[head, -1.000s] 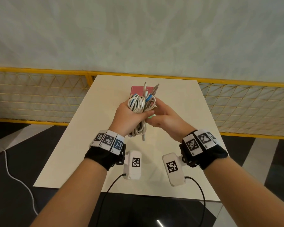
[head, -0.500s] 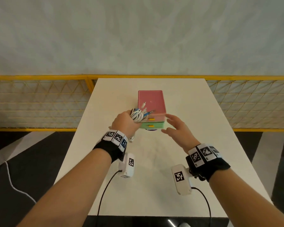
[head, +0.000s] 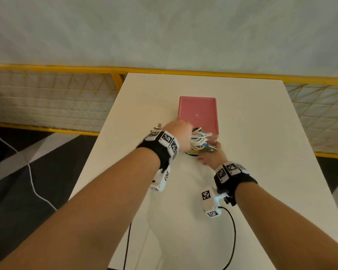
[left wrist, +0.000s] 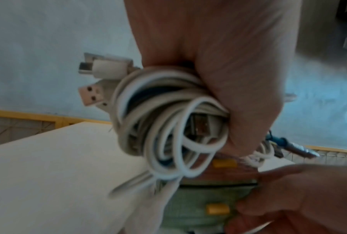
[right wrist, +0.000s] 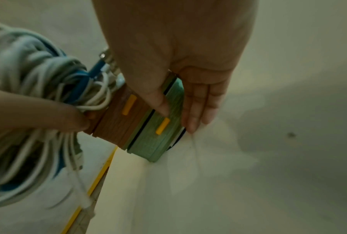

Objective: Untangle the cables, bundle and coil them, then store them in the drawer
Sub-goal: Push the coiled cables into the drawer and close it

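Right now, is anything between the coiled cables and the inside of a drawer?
Yes. The left hand grips the cable bundle right at the drawer unit, but both drawer fronts, pink and green, sit closed. The right hand has its thumb on the green front; no drawer is pulled out yet.

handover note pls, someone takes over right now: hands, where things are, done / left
Left hand: grips the coiled cable bundle, held against the front of the drawer unit.
Right hand: fingers straight, on the green lower drawer front, thumb near its yellow handle.
Done: cables bundled and coiled.
Left: both drawers look closed; open one, put the bundle in, close it.
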`<control>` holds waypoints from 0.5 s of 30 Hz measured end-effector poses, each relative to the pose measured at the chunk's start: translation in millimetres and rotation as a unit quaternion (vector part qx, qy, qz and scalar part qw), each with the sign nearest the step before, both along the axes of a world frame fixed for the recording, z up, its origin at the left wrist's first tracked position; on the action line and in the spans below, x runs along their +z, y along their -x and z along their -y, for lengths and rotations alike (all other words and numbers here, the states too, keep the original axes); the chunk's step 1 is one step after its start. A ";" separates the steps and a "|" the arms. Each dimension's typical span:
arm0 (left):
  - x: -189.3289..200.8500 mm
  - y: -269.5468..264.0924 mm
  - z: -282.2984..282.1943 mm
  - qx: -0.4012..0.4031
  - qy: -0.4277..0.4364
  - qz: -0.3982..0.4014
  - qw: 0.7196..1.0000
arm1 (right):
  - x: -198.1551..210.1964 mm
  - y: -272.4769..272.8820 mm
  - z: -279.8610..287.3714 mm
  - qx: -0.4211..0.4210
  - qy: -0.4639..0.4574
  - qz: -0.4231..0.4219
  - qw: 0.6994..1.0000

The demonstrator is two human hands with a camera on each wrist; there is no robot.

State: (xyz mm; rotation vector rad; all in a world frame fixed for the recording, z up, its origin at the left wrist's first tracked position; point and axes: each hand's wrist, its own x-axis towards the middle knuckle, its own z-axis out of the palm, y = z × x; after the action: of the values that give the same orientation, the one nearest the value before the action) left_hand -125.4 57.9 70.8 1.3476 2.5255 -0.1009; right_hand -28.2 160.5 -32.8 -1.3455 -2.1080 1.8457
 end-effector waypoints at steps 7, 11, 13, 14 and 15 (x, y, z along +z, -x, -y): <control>12.3 10.8 -13.4 -0.009 0.054 0.017 0.998 | -4.2 6.3 7.2 -0.058 0.025 -0.070 0.996; 14.4 13.0 -14.8 -0.015 0.052 0.019 0.998 | -4.3 -27.9 29.2 -0.077 0.046 -0.093 0.992; 13.9 12.3 -14.2 -0.010 0.047 0.022 0.999 | -4.0 -41.6 34.4 -0.067 0.051 -0.071 0.994; 14.6 11.5 -13.3 -0.007 0.045 0.022 0.999 | -3.3 -45.0 34.3 -0.062 0.043 -0.056 0.996; 15.1 10.0 -12.0 -0.003 0.043 0.023 0.999 | -0.9 -47.5 33.0 -0.059 0.025 -0.030 0.997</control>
State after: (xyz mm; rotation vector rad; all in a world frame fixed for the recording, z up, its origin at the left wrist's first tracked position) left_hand -135.4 69.9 85.9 1.3097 2.4505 -0.1754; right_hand 19.2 127.5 -33.7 -1.3741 -1.9218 1.8778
